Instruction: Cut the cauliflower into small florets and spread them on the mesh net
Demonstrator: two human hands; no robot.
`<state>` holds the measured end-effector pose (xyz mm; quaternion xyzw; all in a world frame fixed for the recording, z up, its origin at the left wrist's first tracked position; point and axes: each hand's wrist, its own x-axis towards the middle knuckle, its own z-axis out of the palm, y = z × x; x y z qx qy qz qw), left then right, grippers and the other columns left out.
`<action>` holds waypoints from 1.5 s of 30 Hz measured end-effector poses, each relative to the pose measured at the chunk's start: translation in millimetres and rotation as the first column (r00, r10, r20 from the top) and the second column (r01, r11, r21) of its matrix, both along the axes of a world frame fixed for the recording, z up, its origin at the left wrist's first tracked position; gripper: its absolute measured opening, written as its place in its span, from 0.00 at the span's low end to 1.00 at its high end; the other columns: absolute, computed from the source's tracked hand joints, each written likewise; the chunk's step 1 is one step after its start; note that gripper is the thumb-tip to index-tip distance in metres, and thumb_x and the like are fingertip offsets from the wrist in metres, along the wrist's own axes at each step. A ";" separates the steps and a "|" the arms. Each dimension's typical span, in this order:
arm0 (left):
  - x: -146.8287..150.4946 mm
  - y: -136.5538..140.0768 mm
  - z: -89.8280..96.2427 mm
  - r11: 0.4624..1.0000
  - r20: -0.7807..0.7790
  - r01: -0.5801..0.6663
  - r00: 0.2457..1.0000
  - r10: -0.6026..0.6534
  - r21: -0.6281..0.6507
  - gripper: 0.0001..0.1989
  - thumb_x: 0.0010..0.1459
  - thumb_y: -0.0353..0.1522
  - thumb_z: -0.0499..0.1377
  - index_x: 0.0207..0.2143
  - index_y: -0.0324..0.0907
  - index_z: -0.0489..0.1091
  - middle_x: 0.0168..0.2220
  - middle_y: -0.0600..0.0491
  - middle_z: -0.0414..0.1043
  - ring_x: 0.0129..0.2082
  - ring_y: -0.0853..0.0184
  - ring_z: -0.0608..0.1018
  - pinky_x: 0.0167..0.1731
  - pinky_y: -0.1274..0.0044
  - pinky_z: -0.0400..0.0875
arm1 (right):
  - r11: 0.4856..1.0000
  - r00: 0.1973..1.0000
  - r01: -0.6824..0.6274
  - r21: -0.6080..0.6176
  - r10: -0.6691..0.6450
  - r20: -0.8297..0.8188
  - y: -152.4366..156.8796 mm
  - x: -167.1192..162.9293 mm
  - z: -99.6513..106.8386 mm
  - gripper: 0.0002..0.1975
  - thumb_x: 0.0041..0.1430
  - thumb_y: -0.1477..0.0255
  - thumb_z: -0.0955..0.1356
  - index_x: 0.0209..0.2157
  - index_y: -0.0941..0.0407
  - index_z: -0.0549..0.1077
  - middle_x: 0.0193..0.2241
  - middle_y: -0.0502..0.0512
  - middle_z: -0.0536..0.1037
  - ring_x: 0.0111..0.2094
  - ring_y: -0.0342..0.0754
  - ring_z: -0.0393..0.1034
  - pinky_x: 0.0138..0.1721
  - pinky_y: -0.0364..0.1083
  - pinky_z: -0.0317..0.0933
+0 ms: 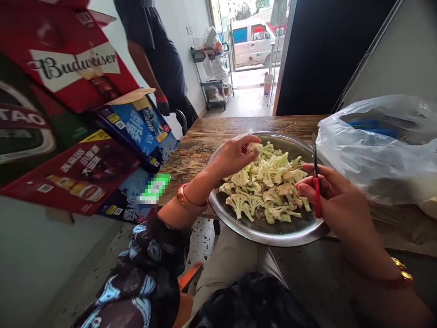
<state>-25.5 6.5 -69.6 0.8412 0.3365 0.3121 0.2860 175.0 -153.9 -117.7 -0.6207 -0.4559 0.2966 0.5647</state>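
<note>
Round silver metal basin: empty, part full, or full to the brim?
Part full: pale green-white cauliflower florets lie piled in the basin, with bare metal showing between them and its near rim.

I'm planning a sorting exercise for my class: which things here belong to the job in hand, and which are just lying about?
Job in hand:
cauliflower piece, in the left hand
red-handled scissors, in the right hand
metal basin
cauliflower florets in it

Seemingly just about:
plastic bag
printed cartons
shelf trolley
</note>
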 end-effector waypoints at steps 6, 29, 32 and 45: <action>-32.1 14.2 -5.2 0.998 -0.100 0.055 0.994 -0.053 0.020 0.23 0.54 0.32 0.63 0.54 0.41 0.71 0.50 0.45 0.72 0.39 0.69 0.76 0.35 0.78 0.71 | 0.998 0.997 0.060 -0.033 -0.061 -0.043 -3.2 -3.1 4.6 0.29 0.48 0.58 0.77 0.53 0.48 0.76 0.32 0.50 0.80 0.30 0.45 0.73 0.25 0.41 0.67; -24.3 -19.5 -5.6 0.835 0.259 0.203 0.963 -0.075 -0.511 0.04 0.58 0.29 0.61 0.31 0.37 0.69 0.21 0.56 0.71 0.21 0.76 0.73 0.24 0.83 0.68 | 0.998 0.997 0.062 -0.001 -0.062 -0.035 2.7 2.3 -8.0 0.27 0.49 0.58 0.77 0.52 0.47 0.76 0.32 0.49 0.80 0.30 0.44 0.73 0.28 0.40 0.67; -15.4 -29.9 -5.2 0.805 0.351 0.244 0.935 -0.048 -0.541 0.06 0.57 0.31 0.63 0.31 0.37 0.69 0.21 0.56 0.72 0.20 0.75 0.74 0.24 0.83 0.70 | 0.999 0.998 0.033 0.009 -0.033 -0.053 3.2 3.8 -9.7 0.29 0.48 0.58 0.77 0.52 0.47 0.76 0.31 0.49 0.79 0.29 0.44 0.72 0.25 0.40 0.65; -16.9 -31.4 -22.8 0.665 0.562 0.328 0.809 0.169 -0.672 0.10 0.49 0.28 0.70 0.33 0.34 0.74 0.31 0.53 0.75 0.28 0.73 0.78 0.34 0.77 0.78 | 1.000 0.999 0.019 -0.009 -0.019 -0.033 8.1 3.1 -5.6 0.27 0.51 0.59 0.76 0.53 0.48 0.75 0.33 0.50 0.81 0.33 0.46 0.74 0.34 0.44 0.69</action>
